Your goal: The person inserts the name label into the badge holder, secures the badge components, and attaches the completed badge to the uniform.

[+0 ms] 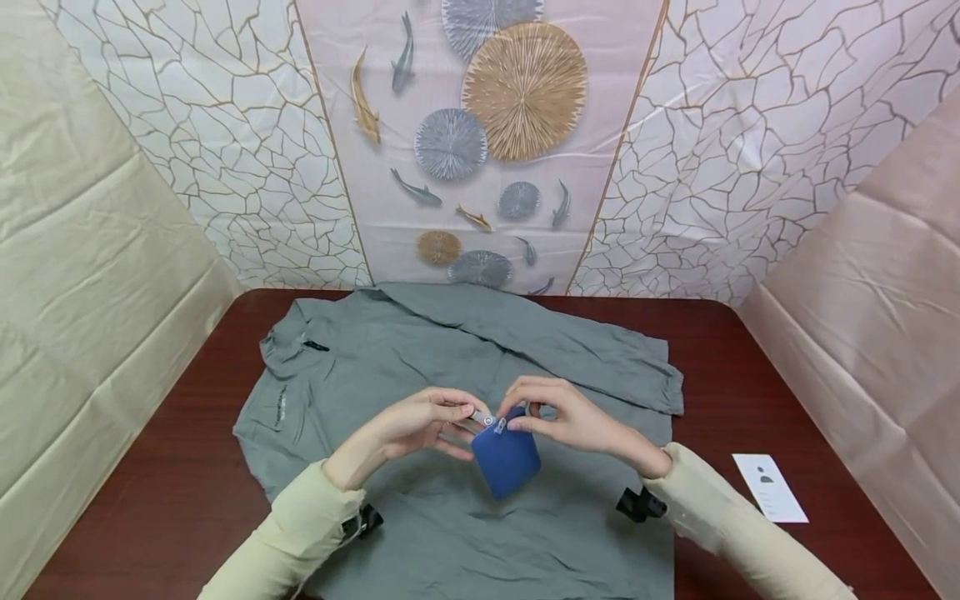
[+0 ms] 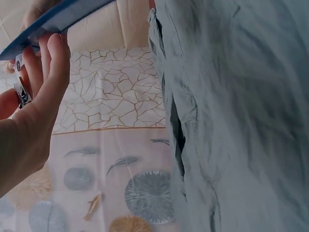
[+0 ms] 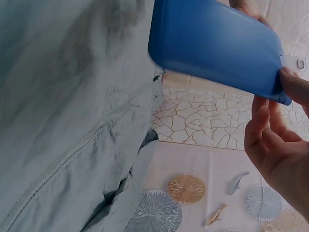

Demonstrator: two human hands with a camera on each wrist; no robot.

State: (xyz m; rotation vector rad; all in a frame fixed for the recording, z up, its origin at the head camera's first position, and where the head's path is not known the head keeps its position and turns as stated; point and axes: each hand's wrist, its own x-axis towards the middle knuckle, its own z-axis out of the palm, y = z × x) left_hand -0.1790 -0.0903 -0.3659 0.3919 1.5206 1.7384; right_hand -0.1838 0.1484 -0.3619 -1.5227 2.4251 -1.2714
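A flat blue badge holder (image 1: 506, 457) with rounded corners hangs tilted between my two hands, above the grey jacket. At its upper edge is a clear snap strap with a metal clip (image 2: 22, 92). My left hand (image 1: 431, 421) pinches the clip between thumb and forefinger, and its other fingers spread behind the holder. With thumb and fingers my right hand (image 1: 558, 412) grips the holder's top edge beside the strap. In the right wrist view the holder's broad smooth blue face shows, and the strap's snap (image 3: 300, 64) sticks out past the right thumb.
A grey jacket (image 1: 420, 358) lies spread over most of the dark red table (image 1: 705, 350), one sleeve stretched along the back. To the right lies a white card (image 1: 770, 488) printed with a small person icon. Fabric walls (image 1: 847, 275) enclose the table's back and sides.
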